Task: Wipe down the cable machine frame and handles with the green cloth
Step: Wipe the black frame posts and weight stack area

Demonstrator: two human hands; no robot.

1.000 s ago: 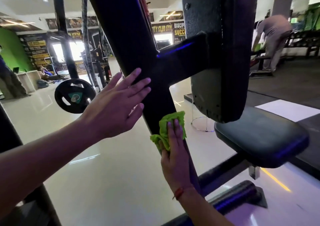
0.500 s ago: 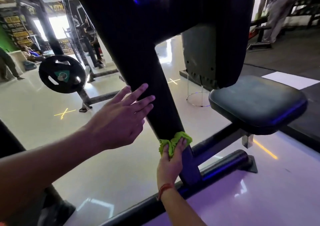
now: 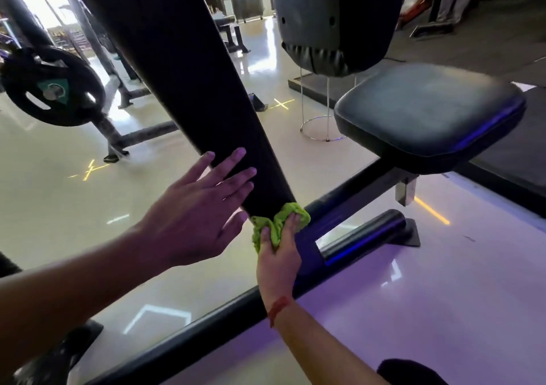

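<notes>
Head view. My right hand (image 3: 277,259) presses the green cloth (image 3: 279,222) against the base of the black slanted frame post (image 3: 189,83), fingers curled into the bunched fabric; a red thread circles that wrist. The cloth sits where the post meets the horizontal base bar (image 3: 206,328), which runs under my right forearm. My left hand (image 3: 196,210) is spread flat, fingers straight and slightly fanned, fingertips over the post's lower face just up and left of the cloth; cannot tell whether it touches the metal.

Surface: glossy pale floor (image 3: 59,207) beyond my left hand, with yellow cross marks and bright reflections; the floor to the right of my right arm reads purple.

Room: padded black seat (image 3: 428,112) up and right of my right hand, a back pad (image 3: 336,21) hanging above it. Black weight plate (image 3: 53,92) on a bar, well beyond my left hand. Dark matting and other equipment behind the seat.
</notes>
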